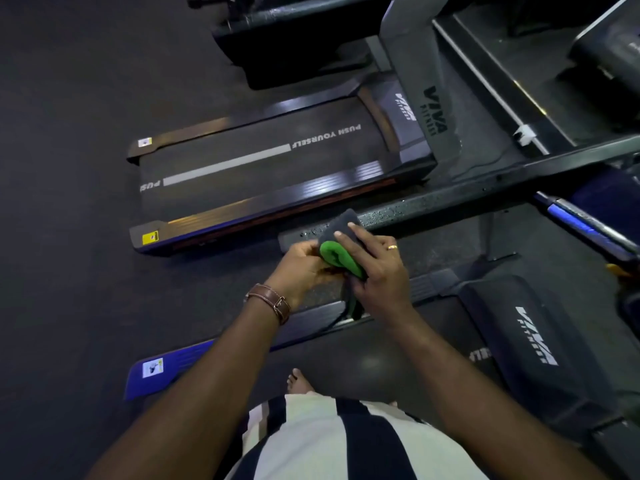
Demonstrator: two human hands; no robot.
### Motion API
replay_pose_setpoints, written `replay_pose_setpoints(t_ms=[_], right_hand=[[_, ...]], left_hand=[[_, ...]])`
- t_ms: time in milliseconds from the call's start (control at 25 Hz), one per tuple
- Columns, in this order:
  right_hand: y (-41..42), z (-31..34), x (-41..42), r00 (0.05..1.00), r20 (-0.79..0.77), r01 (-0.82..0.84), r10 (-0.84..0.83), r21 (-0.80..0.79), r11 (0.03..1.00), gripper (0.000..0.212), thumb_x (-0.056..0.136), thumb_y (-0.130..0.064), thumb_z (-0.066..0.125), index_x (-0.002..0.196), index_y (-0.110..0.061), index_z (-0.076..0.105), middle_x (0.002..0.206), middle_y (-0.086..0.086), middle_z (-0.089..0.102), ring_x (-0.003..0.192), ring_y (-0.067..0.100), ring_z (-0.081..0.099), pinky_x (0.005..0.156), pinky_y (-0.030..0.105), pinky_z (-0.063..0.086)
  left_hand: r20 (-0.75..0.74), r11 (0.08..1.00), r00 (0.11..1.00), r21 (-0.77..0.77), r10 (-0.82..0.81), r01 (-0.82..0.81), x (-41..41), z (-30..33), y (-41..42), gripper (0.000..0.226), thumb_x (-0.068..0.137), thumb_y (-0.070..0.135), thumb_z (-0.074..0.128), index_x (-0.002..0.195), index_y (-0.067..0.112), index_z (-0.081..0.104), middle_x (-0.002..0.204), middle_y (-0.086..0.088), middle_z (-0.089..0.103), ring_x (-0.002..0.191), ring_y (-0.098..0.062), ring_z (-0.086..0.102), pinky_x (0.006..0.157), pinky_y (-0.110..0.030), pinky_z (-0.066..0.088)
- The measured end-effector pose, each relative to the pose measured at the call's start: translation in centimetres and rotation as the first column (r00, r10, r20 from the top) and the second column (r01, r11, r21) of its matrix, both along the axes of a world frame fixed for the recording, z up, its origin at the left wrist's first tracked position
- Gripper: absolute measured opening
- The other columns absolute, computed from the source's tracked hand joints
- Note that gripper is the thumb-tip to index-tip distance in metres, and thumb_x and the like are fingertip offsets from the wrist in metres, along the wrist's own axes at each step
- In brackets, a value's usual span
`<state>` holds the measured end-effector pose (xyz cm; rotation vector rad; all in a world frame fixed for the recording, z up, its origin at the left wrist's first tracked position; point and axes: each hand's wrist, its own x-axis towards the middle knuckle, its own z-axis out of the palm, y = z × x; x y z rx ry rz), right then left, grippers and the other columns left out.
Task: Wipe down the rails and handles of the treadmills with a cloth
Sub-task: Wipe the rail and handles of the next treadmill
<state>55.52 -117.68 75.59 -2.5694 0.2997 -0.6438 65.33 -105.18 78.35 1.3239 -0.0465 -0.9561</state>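
Cloth [341,252] half hidden between hands

A gym — two treadmills [263,168] stand side by side on dark rubber flooring [69,133], their motor covers [530,341] printed "VIVA FITNESS", one belt reading "PUSH YOURSELF" — more machines beyond.

Two hands are in view, the left hand [304,265] and the right hand [375,263], and between them sits one cloth [337,237] (grey outside, green within). One rail [450,202], beaded with droplets, crosses the frame. Two treadmills show their belts plainly: the far treadmill [263,174] and the near treadmill [381,362]. One wristband [272,301] circles the left wrist, one ring [392,247] sits on the right hand, and one bare foot [299,382] shows below.
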Motion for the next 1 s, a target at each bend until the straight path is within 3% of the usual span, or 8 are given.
replay_pose_setpoints(t_ms=[120, 240, 360, 480, 600, 720, 920, 1000], right_hand=[[-0.2, 1.3, 1.2, 0.963, 0.152, 0.22, -0.222, 0.028, 0.975, 0.065, 0.073, -0.01, 0.073, 0.136, -0.021, 0.061, 0.142, 0.007, 0.054, 0.112, 0.037, 0.055, 0.099, 0.025, 0.037], [0.7, 2.4, 3.3, 0.966, 0.144, 0.225, -0.216, -0.045, 0.973, 0.062, 0.075, -0.027, 0.073, 0.136, -0.023, 0.061, 0.14, 0.014, 0.051, 0.118, 0.037, 0.05, 0.1, 0.033, 0.041], [4.0, 0.0, 6.1, 0.996, -0.039, 0.074, -0.082, -0.164, 0.984, 0.056, 0.083, -0.057, 0.062, 0.133, -0.031, 0.063, 0.14, 0.007, 0.053, 0.124, 0.033, 0.048, 0.1, 0.047, 0.038], [4.9, -3.4, 6.5, 0.994, -0.106, -0.042, 0.006, -0.338, 0.94, 0.042, 0.096, -0.05, 0.051, 0.134, -0.038, 0.06, 0.136, -0.004, 0.059, 0.13, 0.026, 0.05, 0.095, 0.055, 0.036], [0.8, -3.8, 5.8, 0.993, -0.107, -0.092, 0.045, -0.488, 0.868, 0.039, 0.098, -0.056, 0.046, 0.132, -0.043, 0.059, 0.134, -0.004, 0.061, 0.129, 0.024, 0.053, 0.096, 0.056, 0.034], [1.9, -1.5, 10.3, 0.929, -0.317, 0.072, -0.19, -0.348, 0.935, 0.046, 0.094, -0.065, 0.036, 0.12, -0.041, 0.066, 0.122, -0.009, 0.067, 0.133, 0.026, 0.049, 0.108, 0.061, 0.022], [-0.2, -2.2, 8.2, 0.97, -0.225, -0.171, 0.089, -0.38, 0.909, 0.046, 0.098, -0.058, 0.04, 0.121, -0.029, 0.066, 0.122, -0.007, 0.067, 0.127, 0.02, 0.055, 0.108, 0.057, 0.029], [-1.9, -0.4, 8.8, 0.933, -0.352, -0.079, -0.071, -0.397, 0.915, 0.046, 0.098, -0.056, 0.037, 0.116, -0.026, 0.067, 0.119, -0.002, 0.068, 0.123, 0.023, 0.056, 0.106, 0.057, 0.031]], left_hand=[[0.392, 0.978, 0.912, 0.107, 0.123, -0.178, 3.0, -1.1, 2.1, 0.024, 0.081, -0.009, 0.07, 0.103, 0.003, 0.068, 0.096, -0.015, 0.072, 0.081, -0.019, 0.069, 0.075, -0.031, 0.059], [0.663, 0.838, 0.708, 0.227, 0.241, -0.497, 5.9, -4.2, 3.4, 0.01, 0.081, 0.015, 0.072, 0.091, 0.019, 0.07, 0.088, -0.008, 0.071, 0.072, -0.011, 0.061, 0.068, -0.026, 0.051], [0.54, 0.836, 0.806, 0.305, 0.244, -0.457, 5.6, -6.5, 2.8, 0.007, 0.084, 0.021, 0.064, 0.08, 0.016, 0.065, 0.074, 0.001, 0.062, 0.067, -0.003, 0.052, 0.061, -0.02, 0.044], [0.427, 0.831, 0.842, 0.292, 0.33, -0.474, 4.7, -8.1, 2.2, 0.007, 0.091, -0.005, 0.057, 0.089, -0.002, 0.062, 0.072, 0.005, 0.056, 0.055, 0.009, 0.051, 0.055, -0.01, 0.04], [0.284, 0.866, 0.876, 0.212, 0.39, -0.454, 4.6, -8.3, 1.9, 0.02, 0.093, 0.022, 0.057, 0.099, 0.006, 0.066, 0.088, -0.002, 0.067, 0.076, -0.001, 0.058, 0.071, -0.02, 0.049], [0.162, 0.848, 0.855, 0.133, 0.493, -0.514, 4.2, -7.8, 1.2, 0.03, 0.1, 0.031, 0.05, 0.11, 0.01, 0.069, 0.106, -0.005, 0.069, 0.094, -0.009, 0.061, 0.089, -0.028, 0.051], [0.104, 0.818, 0.821, 0.077, 0.562, -0.57, 4.0, -8.3, 0.8, 0.025, 0.102, 0.025, 0.048, 0.103, 0.012, 0.069, 0.101, -0.008, 0.067, 0.093, -0.015, 0.058, 0.087, -0.035, 0.049], [0.139, 0.812, 0.817, 0.105, 0.56, -0.574, 4.2, -8.6, 0.8, 0.024, 0.1, 0.028, 0.053, 0.097, 0.012, 0.071, 0.095, -0.006, 0.068, 0.089, -0.015, 0.059, 0.085, -0.034, 0.049]])
